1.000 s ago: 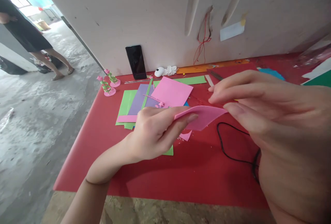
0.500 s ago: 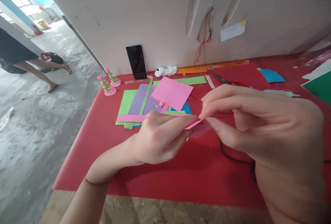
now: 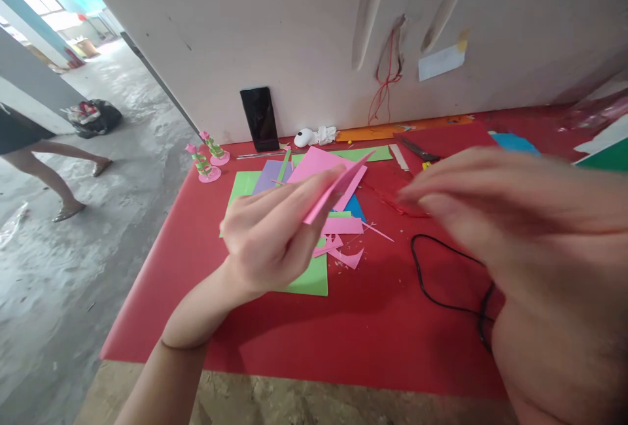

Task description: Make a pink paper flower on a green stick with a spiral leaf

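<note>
My left hand (image 3: 275, 232) is raised above the red table (image 3: 304, 340), its fingers pinched on a folded pink paper piece (image 3: 338, 186) that slants up to the right. To the right, my right hand (image 3: 495, 206) hovers blurred by motion, its fingertips a short gap from the paper; nothing shows in it. Under my left hand lie green, purple, pink and blue paper sheets (image 3: 307, 278) and small pink scraps (image 3: 343, 252).
A black phone (image 3: 259, 119) leans on the wall at the back. Two small pink-and-green paper figures (image 3: 206, 158) stand at the table's left corner. Scissors (image 3: 417, 149) and a black cord (image 3: 441, 281) lie to the right. A person walks on the floor at far left.
My right hand has let go of the pink paper and drawn right. My left hand lifted the paper up and tilted it. The person at left walked further left.
</note>
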### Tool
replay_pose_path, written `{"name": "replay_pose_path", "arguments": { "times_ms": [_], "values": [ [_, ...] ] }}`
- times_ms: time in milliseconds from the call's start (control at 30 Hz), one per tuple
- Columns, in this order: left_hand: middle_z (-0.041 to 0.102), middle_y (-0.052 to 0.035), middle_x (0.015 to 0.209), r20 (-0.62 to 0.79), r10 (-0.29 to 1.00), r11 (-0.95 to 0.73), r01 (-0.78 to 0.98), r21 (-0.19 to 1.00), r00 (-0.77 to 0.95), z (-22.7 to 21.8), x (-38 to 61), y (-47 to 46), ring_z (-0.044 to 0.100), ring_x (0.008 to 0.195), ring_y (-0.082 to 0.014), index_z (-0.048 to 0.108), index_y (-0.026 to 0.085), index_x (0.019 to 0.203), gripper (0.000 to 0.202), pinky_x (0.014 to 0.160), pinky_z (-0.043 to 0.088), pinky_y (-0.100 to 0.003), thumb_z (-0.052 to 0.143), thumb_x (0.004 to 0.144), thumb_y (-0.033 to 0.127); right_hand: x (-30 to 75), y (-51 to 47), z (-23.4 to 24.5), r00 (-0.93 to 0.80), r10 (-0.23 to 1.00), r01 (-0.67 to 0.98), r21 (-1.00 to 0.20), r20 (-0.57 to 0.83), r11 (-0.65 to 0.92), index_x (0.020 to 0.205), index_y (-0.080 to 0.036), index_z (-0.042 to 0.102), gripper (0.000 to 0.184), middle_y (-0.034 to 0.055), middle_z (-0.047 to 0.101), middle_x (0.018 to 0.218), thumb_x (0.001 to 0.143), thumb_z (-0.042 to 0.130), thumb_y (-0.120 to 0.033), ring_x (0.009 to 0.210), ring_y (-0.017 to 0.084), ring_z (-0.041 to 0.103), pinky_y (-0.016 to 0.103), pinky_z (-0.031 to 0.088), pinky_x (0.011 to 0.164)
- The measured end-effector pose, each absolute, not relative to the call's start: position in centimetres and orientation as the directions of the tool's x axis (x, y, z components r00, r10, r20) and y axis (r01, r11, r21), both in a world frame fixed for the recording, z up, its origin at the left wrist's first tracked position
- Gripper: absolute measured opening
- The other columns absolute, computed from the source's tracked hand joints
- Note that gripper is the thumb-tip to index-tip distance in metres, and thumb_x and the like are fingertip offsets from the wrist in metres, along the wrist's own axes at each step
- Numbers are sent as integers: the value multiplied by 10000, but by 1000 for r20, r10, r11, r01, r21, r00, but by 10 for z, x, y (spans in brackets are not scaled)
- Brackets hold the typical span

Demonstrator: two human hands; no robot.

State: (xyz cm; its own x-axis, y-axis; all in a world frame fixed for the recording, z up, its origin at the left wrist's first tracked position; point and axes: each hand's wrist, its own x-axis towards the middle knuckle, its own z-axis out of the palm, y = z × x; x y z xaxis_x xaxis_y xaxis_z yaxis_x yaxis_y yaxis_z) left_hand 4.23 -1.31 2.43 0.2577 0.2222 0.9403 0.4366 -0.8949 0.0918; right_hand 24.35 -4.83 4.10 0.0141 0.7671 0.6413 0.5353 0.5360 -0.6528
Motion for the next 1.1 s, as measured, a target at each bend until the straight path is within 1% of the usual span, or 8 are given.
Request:
{"name": "replay_pose_path", "arguments": {
  "times_ms": [100, 200, 433, 600, 667, 800, 900, 1100],
  "values": [
    [748, -112, 1021, 900, 235, -891, 451, 49, 367, 19, 50, -12, 725, 885, -151, 641, 109, 1052, 219, 665, 561, -190, 526, 869, 75, 222, -55, 37, -120, 783, 400, -692, 610, 601, 902, -285, 674, 116, -101, 722, 927, 794, 695, -246, 844, 89, 664, 178, 553, 730],
    [668, -152, 1235, 864, 263, -873, 486, 23, 430, 12, 58, -12, 661, 1126, -248, 573, 137, 1203, 342, 753, 594, -279, 534, 903, 295, 212, -52, 33, -95, 811, 339, -747, 578, 572, 974, -264, 650, 188, -69, 704, 960, 790, 689, -254, 929, 114, 651, 212, 561, 796],
    [511, -184, 1414, 813, 347, -887, 445, 123, 468, 16, 60, -9, 588, 1204, -279, 552, 217, 1229, 460, 882, 555, -408, 516, 883, 517, 221, -46, 35, -36, 763, 522, -639, 645, 564, 836, -235, 641, 139, -62, 686, 778, 783, 589, -117, 699, 91, 633, 194, 538, 619],
    [626, -178, 1271, 774, 487, -869, 311, 384, 405, 26, 48, -5, 617, 1151, -245, 586, 154, 1199, 410, 967, 516, -384, 638, 851, 364, 230, -43, 37, -102, 689, 597, -510, 718, 620, 719, -233, 610, 177, -75, 686, 670, 768, 600, -63, 558, 78, 614, 186, 498, 505],
    [748, -72, 942, 630, 591, -794, 223, 566, 503, 29, 45, -5, 700, 844, -165, 687, 164, 994, 214, 723, 572, -250, 664, 834, 305, 233, -44, 39, -182, 684, 593, -476, 706, 649, 712, -240, 618, 184, -82, 666, 616, 772, 609, -66, 522, 72, 596, 186, 489, 484],
    [618, 42, 494, 385, 664, -600, 150, 786, 642, 34, 42, -3, 482, 394, -40, 703, 143, 686, 181, 354, 353, -150, 655, 831, 240, 235, -46, 41, -191, 690, 610, -466, 698, 641, 744, -283, 686, 176, -93, 720, 669, 758, 688, -108, 544, 85, 643, 195, 506, 480],
    [604, 56, 465, 258, 644, -541, 190, 819, 721, 35, 43, -1, 480, 362, -24, 692, 137, 658, 180, 320, 313, -121, 645, 827, 179, 237, -46, 39, -224, 693, 571, -484, 685, 663, 754, -300, 714, 207, -113, 732, 664, 746, 699, -94, 493, 82, 640, 188, 478, 415],
    [756, -19, 737, 209, 654, -468, 172, 867, 727, 27, 48, -2, 714, 557, -105, 704, 132, 830, 169, 510, 573, -138, 551, 895, 166, 239, -44, 34, -141, 704, 581, -517, 696, 628, 784, -322, 727, 229, -106, 754, 760, 771, 669, -101, 590, 93, 678, 207, 539, 510]
  ]
}}
